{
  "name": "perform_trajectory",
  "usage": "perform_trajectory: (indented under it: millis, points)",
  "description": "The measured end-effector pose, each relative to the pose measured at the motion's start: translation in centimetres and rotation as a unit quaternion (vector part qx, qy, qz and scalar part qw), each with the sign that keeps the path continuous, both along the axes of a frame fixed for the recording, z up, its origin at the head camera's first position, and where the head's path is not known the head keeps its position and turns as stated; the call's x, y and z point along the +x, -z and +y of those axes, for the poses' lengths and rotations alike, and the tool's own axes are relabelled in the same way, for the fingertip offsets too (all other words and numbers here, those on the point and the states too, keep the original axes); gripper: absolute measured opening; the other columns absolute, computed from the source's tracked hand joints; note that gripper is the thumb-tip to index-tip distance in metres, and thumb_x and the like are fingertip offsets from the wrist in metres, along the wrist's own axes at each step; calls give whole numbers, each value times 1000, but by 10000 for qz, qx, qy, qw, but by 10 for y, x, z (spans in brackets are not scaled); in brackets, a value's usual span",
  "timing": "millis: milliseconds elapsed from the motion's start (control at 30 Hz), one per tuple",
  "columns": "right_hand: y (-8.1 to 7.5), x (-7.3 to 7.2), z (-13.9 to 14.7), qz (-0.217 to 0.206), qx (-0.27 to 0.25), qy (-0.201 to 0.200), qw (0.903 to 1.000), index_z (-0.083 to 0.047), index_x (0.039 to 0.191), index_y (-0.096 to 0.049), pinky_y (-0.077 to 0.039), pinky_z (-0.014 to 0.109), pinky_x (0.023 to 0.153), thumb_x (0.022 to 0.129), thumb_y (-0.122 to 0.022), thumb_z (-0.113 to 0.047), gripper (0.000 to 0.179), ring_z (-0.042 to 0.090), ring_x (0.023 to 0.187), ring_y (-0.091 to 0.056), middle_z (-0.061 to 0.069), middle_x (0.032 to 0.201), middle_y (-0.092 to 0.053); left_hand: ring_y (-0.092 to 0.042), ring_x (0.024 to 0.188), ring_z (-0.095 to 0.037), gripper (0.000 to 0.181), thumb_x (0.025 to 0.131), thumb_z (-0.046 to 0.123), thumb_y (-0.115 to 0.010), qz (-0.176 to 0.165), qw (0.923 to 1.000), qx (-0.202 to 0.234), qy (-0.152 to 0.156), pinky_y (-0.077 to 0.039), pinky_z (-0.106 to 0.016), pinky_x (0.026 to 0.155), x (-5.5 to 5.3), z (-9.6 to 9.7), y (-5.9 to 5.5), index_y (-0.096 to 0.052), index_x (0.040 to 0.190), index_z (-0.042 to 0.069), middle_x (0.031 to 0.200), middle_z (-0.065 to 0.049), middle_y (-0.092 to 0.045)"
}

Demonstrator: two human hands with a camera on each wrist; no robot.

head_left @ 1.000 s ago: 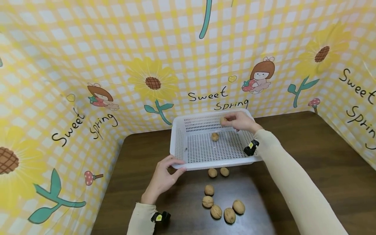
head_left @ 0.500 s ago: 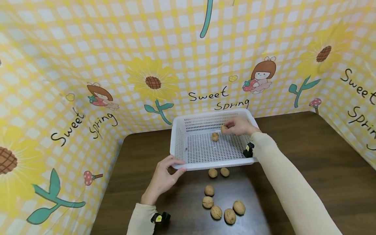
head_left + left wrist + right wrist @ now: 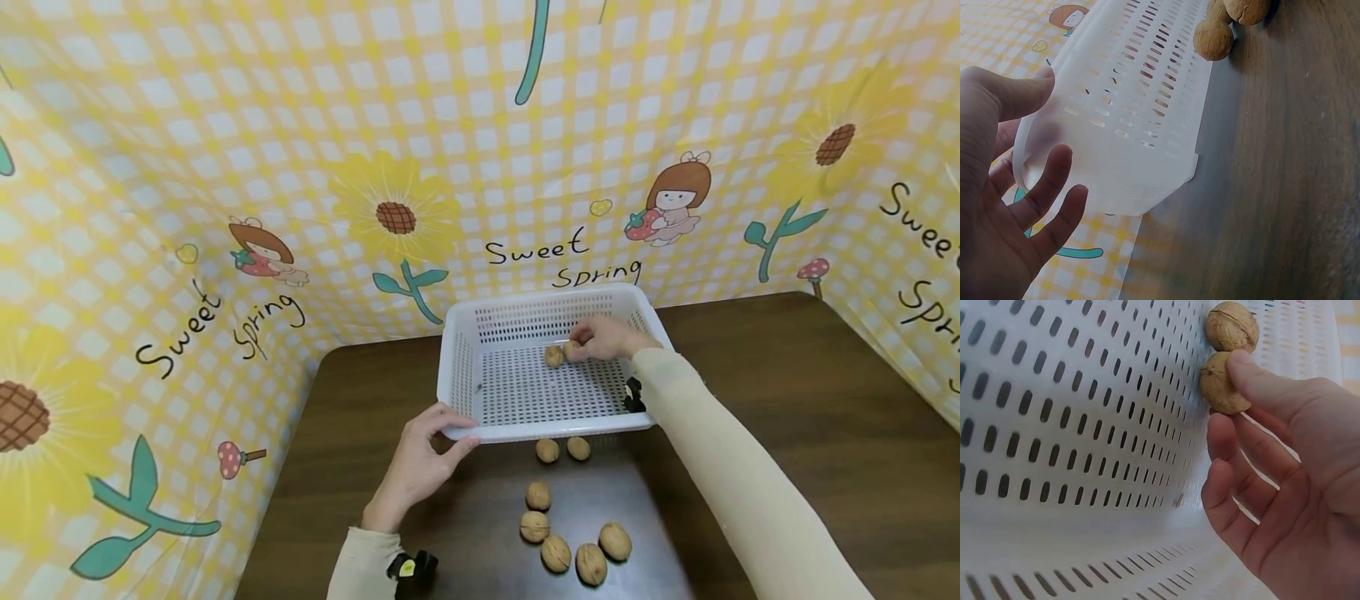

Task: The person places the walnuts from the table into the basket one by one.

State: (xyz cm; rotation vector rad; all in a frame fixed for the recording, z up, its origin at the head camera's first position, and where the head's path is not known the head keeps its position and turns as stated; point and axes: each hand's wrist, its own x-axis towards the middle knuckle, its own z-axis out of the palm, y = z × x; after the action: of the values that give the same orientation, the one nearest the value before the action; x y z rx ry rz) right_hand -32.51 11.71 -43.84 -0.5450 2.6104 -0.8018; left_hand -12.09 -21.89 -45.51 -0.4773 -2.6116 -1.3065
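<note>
A white perforated plastic basket stands at the back of the table. My left hand grips its near left corner; in the left wrist view the thumb lies over the rim while two fingers stay off the wall. Inside the basket my right hand pinches a walnut between thumb and fingers, low over the holed floor. A second walnut lies right beside the held one.
Several walnuts lie on the dark wooden table in front of the basket, two of them, including one walnut, close by its near wall. A yellow checked cloth with printed sunflowers rises behind and at both sides.
My right hand has come down and toward me inside the basket, bringing its walnut from near the back wall to beside the other one. The left hand keeps its grip on the corner.
</note>
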Motion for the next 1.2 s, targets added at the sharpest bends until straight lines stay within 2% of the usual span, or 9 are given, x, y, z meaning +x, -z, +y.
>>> perform_trajectory:
  millis: [167,367,467,567,633,767,900,1067,1200]
  points:
    - [2,-1,-3,11,-8,6,10000,-1,143,-64,-52,53,108,98,-77,-31,56,38,129,-62,22,140,-67,-66,98,-10,22,91,14,-86,11,10000,9,-3,-56,-42,89,1,0,1,-82,107,28,105,12,-72]
    - [-5,0,1,11,-274,135,9995,0,147,-59,-56,49,102,101,-71,-32,58,38,128,-63,23,145,-64,-66,98,-10,22,91,16,-86,26,10000,60,35,-56,-39,89,0,3,3,-82,107,29,105,12,-71]
    - [-17,4,3,275,-602,53,9978,0,140,-64,-59,43,91,105,-68,-28,45,36,114,-69,21,137,-69,-67,99,-10,20,91,17,-86,57,9999,88,81,-56,-37,89,0,3,4,-82,107,28,105,11,-72]
    - [-36,11,4,598,-1083,-88,9923,-2,125,-71,-57,37,79,106,-66,-23,29,34,95,-71,18,120,-74,-67,100,-10,20,91,17,-86,115,9998,116,99,-56,-37,89,-1,1,5,-82,107,28,106,11,-72]
    - [-51,19,3,798,-1317,-197,9879,-4,118,-75,-56,35,76,107,-64,-20,22,31,88,-71,14,110,-76,-67,99,-10,20,91,16,-86,133,9997,150,100,-57,-40,88,-1,0,5,-82,107,28,105,11,-72]
    - [-74,44,2,1046,-1455,-394,9830,-8,118,-77,-56,34,75,110,-61,-21,22,20,81,-70,7,101,-78,-66,97,-10,19,92,17,-85,147,9997,168,138,-57,-42,87,-1,-1,4,-82,108,27,105,10,-71]
    - [-81,78,1,1431,-1652,-568,9742,-10,118,-79,-54,30,73,109,-62,-19,21,13,77,-66,4,99,-79,-65,96,-9,18,93,18,-85,127,9997,173,129,-57,-43,86,-1,-1,4,-82,108,26,104,10,-70]
    - [-71,128,2,1737,-2215,-707,9570,-16,107,-82,-51,25,64,102,-72,-15,11,7,70,-60,-5,89,-77,-65,96,-9,19,92,17,-85,136,9998,127,100,-56,-42,86,-1,0,3,-82,108,26,103,10,-70]
    - [-48,160,5,1851,-2666,-1016,9404,-19,102,-82,-50,26,57,98,-76,-11,11,1,65,-58,-9,86,-76,-65,97,-9,19,92,16,-85,151,9998,101,90,-56,-42,87,-1,0,4,-82,108,26,103,10,-70]
